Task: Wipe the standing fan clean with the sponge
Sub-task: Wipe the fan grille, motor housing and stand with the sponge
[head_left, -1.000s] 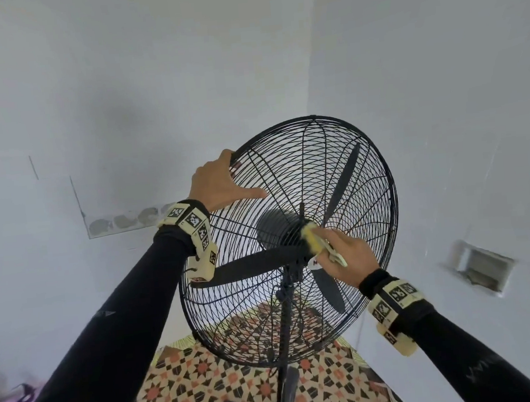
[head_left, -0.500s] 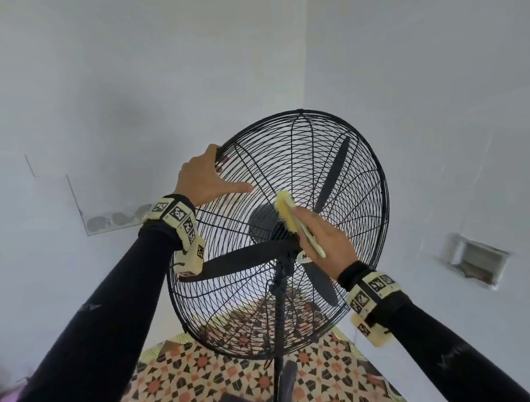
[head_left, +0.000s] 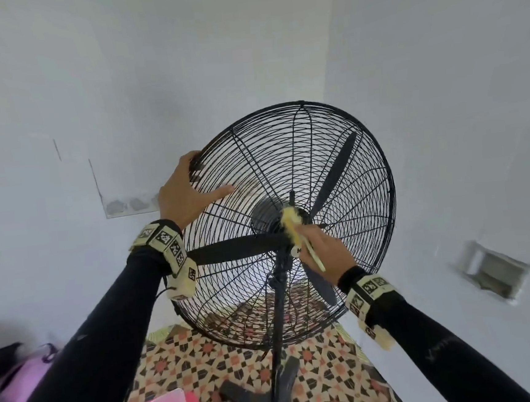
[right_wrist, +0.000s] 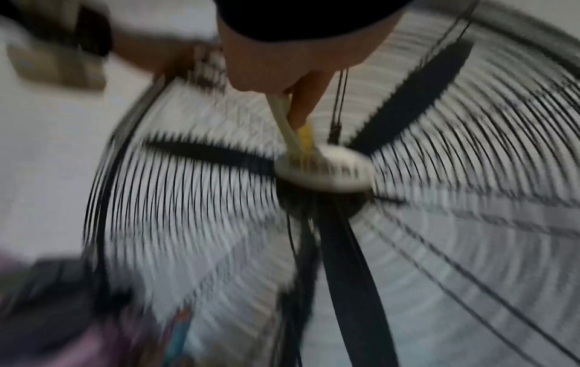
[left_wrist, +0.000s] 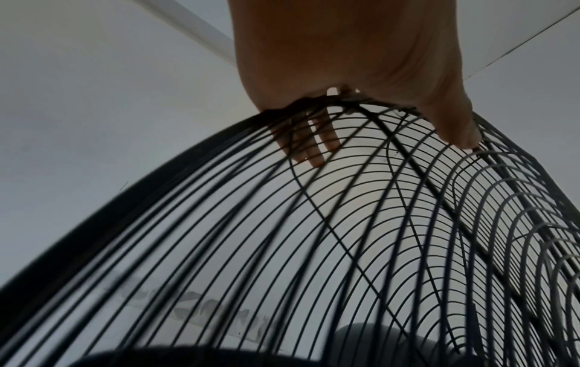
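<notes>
The left hand [head_left: 183, 195] gripped the upper left rim of the standing fan [head_left: 363, 173], probably to keep the grille steady. At the centre of the frame, the right hand [head_left: 324, 250] held the yellow sponge [head_left: 291, 222] pressed against the hub of the grille.
</notes>
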The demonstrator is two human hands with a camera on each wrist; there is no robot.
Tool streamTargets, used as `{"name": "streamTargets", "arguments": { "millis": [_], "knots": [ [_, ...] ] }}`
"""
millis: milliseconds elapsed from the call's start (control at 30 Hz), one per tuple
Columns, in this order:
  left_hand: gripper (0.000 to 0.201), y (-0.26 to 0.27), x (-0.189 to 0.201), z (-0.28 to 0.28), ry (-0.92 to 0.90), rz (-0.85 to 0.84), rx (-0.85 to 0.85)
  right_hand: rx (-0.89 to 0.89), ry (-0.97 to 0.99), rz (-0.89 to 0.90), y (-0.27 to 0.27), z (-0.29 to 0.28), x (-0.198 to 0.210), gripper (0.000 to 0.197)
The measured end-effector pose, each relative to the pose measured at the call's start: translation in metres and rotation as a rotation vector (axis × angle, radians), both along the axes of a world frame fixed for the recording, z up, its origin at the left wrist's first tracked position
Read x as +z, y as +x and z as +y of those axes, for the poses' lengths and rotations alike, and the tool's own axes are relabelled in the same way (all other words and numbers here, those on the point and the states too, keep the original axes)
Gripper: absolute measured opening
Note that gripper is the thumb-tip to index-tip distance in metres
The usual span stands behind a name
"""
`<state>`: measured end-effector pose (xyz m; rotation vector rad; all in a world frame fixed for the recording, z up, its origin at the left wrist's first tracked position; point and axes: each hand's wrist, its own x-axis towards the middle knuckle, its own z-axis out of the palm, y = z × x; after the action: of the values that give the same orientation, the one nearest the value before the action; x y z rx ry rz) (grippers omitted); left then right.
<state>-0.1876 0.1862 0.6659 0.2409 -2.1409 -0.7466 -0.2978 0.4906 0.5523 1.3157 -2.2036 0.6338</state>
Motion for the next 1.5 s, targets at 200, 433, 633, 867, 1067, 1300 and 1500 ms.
{"name": "streamTargets", "arguments": {
  "millis": [200, 433, 633, 867, 1067, 1300, 1500],
  "knots": [
    [0.100, 0.010, -0.023, -0.012, 0.100, -0.040, -0.030, 0.043, -0.025, 0.012, 0.012, -0.007, 0.015, 0.049],
    [0.109, 0.020, -0.041, -0.034, 0.133, -0.101, -0.153, -0.047, -0.123, 0.195, 0.015, -0.011, 0.012, 0.067],
    [0.121, 0.022, -0.047, -0.040, 0.197, -0.121, -0.293, -0.252, -0.167, -0.243, 0.029, 0.005, 0.022, 0.052],
    [0.113, 0.025, -0.055, -0.050, 0.233, -0.112, -0.411, -0.111, -0.614, 0.154, 0.075, -0.100, 0.169, 0.032],
    [0.102, 0.026, -0.070, -0.055, 0.317, -0.115, -0.377, -0.147, -0.056, 0.460, 0.099, -0.163, 0.166, 0.052],
    [0.100, 0.026, -0.081, -0.052, 0.340, -0.086, -0.387, -0.067, 0.030, 0.484, 0.114, -0.173, 0.171, 0.049],
    [0.091, 0.025, -0.081, -0.054, 0.364, -0.081, -0.391, 0.057, 0.416, 0.578, 0.114, -0.166, 0.144, 0.069]
  ]
}}
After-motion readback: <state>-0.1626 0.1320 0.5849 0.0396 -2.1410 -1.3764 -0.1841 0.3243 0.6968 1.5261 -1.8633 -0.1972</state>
